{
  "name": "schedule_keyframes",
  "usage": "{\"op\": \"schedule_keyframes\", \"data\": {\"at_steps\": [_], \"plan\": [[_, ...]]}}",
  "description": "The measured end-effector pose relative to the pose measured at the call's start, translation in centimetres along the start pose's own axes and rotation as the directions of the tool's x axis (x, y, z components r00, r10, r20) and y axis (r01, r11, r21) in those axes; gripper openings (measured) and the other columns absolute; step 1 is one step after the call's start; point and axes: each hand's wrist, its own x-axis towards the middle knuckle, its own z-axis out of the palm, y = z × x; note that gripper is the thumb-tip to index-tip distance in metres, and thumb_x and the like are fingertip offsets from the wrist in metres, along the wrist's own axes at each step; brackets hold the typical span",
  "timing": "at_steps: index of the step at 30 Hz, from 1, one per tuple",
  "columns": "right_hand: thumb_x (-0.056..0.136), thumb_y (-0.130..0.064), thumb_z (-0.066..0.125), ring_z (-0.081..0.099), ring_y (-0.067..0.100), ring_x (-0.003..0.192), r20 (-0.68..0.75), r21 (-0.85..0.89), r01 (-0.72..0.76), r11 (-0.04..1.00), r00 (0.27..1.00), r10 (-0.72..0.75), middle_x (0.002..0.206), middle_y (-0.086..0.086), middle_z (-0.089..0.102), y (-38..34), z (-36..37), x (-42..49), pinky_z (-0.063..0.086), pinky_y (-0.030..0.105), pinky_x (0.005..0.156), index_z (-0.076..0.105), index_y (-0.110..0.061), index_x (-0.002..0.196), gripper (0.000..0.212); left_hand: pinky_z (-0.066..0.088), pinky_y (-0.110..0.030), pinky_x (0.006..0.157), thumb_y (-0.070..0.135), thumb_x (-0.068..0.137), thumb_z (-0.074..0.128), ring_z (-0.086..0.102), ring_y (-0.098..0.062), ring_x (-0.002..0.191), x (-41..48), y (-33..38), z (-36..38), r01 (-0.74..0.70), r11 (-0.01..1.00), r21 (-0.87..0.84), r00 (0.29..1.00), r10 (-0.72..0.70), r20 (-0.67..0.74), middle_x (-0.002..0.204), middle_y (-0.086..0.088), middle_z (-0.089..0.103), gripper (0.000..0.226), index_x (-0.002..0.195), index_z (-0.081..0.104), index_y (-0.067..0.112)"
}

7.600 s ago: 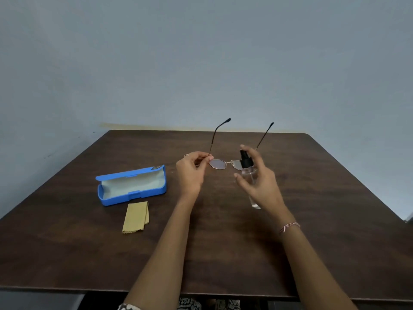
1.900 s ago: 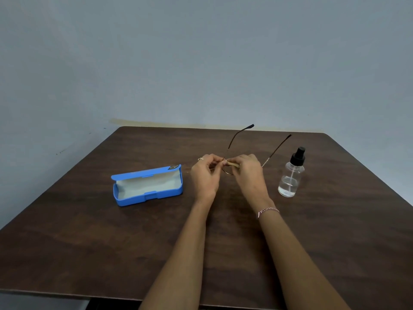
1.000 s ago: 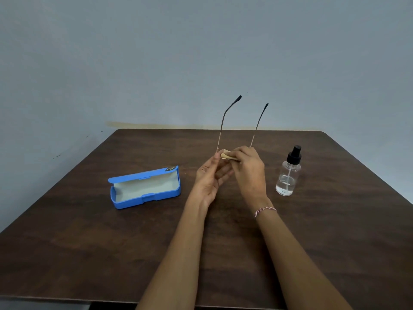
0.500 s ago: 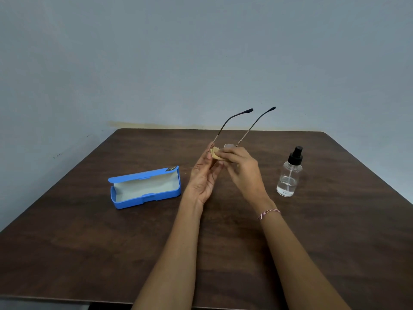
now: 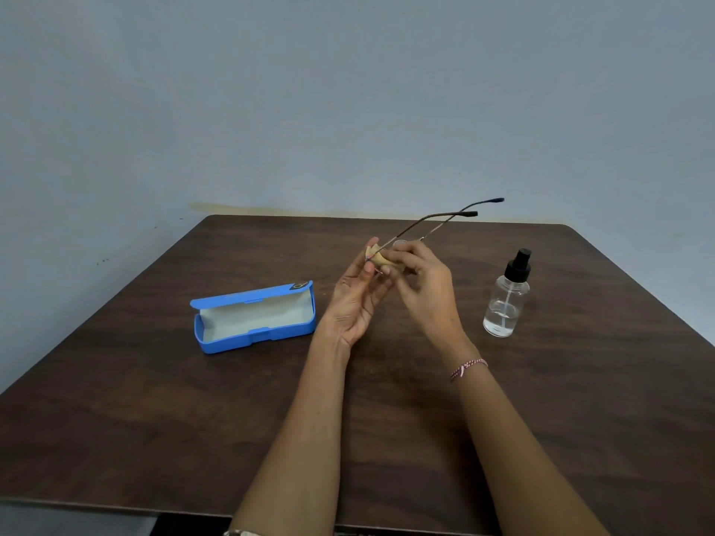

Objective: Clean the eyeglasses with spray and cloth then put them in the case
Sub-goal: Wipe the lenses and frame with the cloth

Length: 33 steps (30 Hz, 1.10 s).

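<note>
Pinching a tan folded cloth (image 5: 381,260) round one lens, the right hand (image 5: 423,282) presses thin wire-framed eyeglasses (image 5: 470,214); the left hand (image 5: 354,299) pinches their frame, temples pointing two o'clock.

Matt dark wood-grain table (image 5: 154,419), glossy blue plastic case (image 5: 255,338), clear spray bottle (image 5: 503,307).

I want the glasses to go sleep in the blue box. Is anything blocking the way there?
Nothing visible does. The left hand and right hand hold the eyeglasses up with the cloth; the open case lies left of them, with bare table between. The spray bottle stands on the other side.
</note>
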Motion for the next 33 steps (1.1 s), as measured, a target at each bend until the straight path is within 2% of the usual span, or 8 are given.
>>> {"op": "schedule_keyframes", "data": {"at_steps": [2, 6, 14, 19, 21, 23, 27, 33], "plan": [[0.084, -0.003, 0.064, 0.054, 0.013, 0.091, -0.016, -0.056, -0.001, 0.998, 1.0, 0.0, 0.094, -0.006, 0.054, 0.1, -0.2, 0.0, 0.04, 0.007, 0.077, 0.07, -0.008, 0.103, 0.021, 0.058, -0.025, 0.072, 0.024, 0.048, 0.092, 0.069, -0.015, 0.089, -0.1, 0.1, 0.0, 0.018, 1.0, 0.01, 1.0, -0.018, 0.025, 0.104, -0.009, 0.07, 0.065, 0.108, 0.071, 0.016], [0.087, -0.002, 0.059, 0.051, 0.018, 0.092, -0.093, -0.208, -0.036, 0.977, 0.996, 0.017, 0.095, 0.003, 0.055, 0.1, 0.2, -0.1, 0.041, 0.018, 0.078, 0.068, -0.006, 0.107, 0.023, 0.057, -0.025, 0.074, 0.022, 0.054, 0.088, 0.068, -0.013, 0.093, -0.3, 0.2, 0.2, 0.072, 0.996, 0.059, 0.995, -0.076, 0.067, 0.107, -0.007, 0.07, 0.058, 0.109, 0.07, 0.016], [0.085, 0.006, 0.053, 0.042, 0.016, 0.104, 0.024, -0.169, 0.11, 0.979, 0.994, -0.108, 0.107, 0.004, 0.05, -0.3, 0.1, -0.4, 0.043, 0.026, 0.09, 0.065, -0.019, 0.115, 0.041, 0.056, -0.027, 0.076, 0.025, 0.05, 0.091, 0.068, -0.014, 0.093, -0.4, 0.6, -0.7, 0.084, 0.985, 0.151, 0.995, -0.092, 0.045, 0.096, -0.005, 0.072, 0.051, 0.097, 0.074, 0.013], [0.085, 0.008, 0.048, 0.041, 0.024, 0.106, -0.063, -0.375, -0.032, 0.926, 0.998, 0.009, 0.115, 0.01, 0.049, -0.3, -0.2, -0.3, 0.046, 0.039, 0.089, 0.062, -0.014, 0.115, 0.04, 0.056, -0.029, 0.082, 0.022, 0.074, 0.066, 0.067, -0.015, 0.099, -1.0, 0.7, 0.3, 0.116, 0.973, 0.2, 0.99, -0.129, 0.055, 0.103, -0.005, 0.072, 0.026, 0.097, 0.075, 0.014], [0.084, 0.008, 0.048, 0.04, 0.023, 0.105, -0.063, -0.385, -0.061, 0.921, 0.997, 0.04, 0.115, 0.011, 0.048, -0.4, -0.2, -0.2, 0.046, 0.039, 0.088, 0.062, -0.013, 0.116, 0.04, 0.057, -0.029, 0.078, 0.02, 0.08, 0.056, 0.068, -0.014, 0.097, -1.1, 0.7, 0.5, 0.128, 0.969, 0.21, 0.989, -0.14, 0.042, 0.099, -0.003, 0.073, 0.025, 0.093, 0.076, 0.016], [0.083, 0.009, 0.048, 0.039, 0.021, 0.105, -0.023, -0.334, -0.013, 0.943, 1.0, 0.006, 0.116, 0.01, 0.047, -0.7, -0.1, -0.3, 0.046, 0.033, 0.088, 0.063, -0.013, 0.115, 0.041, 0.058, -0.029, 0.074, 0.021, 0.076, 0.061, 0.068, -0.014, 0.095, -1.1, 0.8, 0.4, 0.133, 0.966, 0.22, 0.99, -0.142, 0.023, 0.098, -0.003, 0.073, 0.022, 0.091, 0.076, 0.017], [0.081, 0.013, 0.049, 0.039, 0.02, 0.104, 0.048, -0.281, 0.109, 0.954, 0.994, -0.1, 0.115, 0.01, 0.047, -1.1, 0.1, -0.5, 0.044, 0.025, 0.084, 0.063, -0.011, 0.112, 0.041, 0.057, -0.028, 0.069, 0.024, 0.062, 0.074, 0.069, -0.015, 0.09, -0.7, 0.7, 0.0, 0.119, 0.971, 0.206, 0.992, -0.124, 0.012, 0.096, -0.004, 0.072, 0.03, 0.091, 0.076, 0.017], [0.085, 0.003, 0.056, 0.045, 0.021, 0.102, -0.132, -0.336, -0.017, 0.942, 0.991, -0.029, 0.108, 0.008, 0.054, 0.0, -0.1, -0.4, 0.048, 0.038, 0.086, 0.063, -0.013, 0.115, 0.035, 0.055, -0.028, 0.082, 0.021, 0.066, 0.074, 0.066, -0.017, 0.101, -0.5, 0.6, 0.0, 0.045, 0.984, 0.171, 0.993, -0.062, 0.097, 0.11, -0.008, 0.069, 0.044, 0.11, 0.07, 0.023]]}}
